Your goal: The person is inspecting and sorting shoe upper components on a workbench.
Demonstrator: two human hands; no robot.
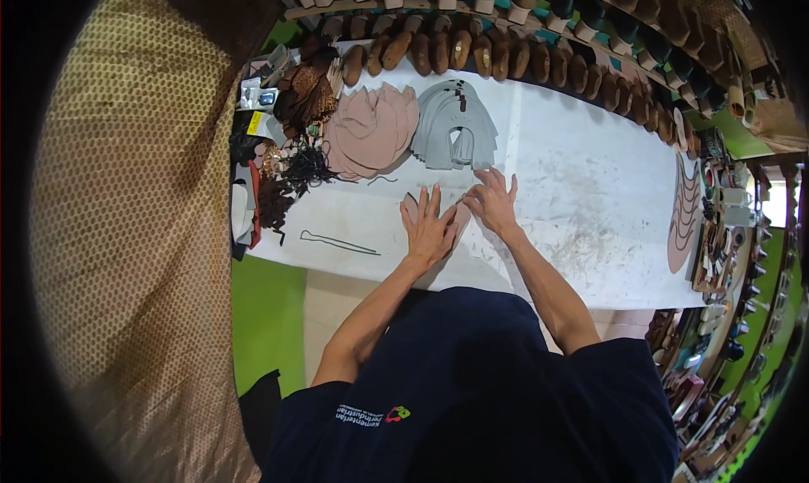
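My left hand lies flat with its fingers spread on a pinkish-brown sheet piece on the white-covered table. Only parts of the piece show around that hand. At its upper right edge, the thumb side of my right hand touches the piece, while the other fingers stretch apart on the table. Just beyond my hands sits a fanned stack of grey curved pieces. To its left is a pile of pink cut pieces. A thin dark looped strip lies left of my left hand.
Wooden shoe lasts line the table's far edge, with shelves of more lasts above. Dark scraps and trimmings crowd the left end. Overlapping brown curved pieces lie at the right, beside small tools. A patterned curtain hangs at far left.
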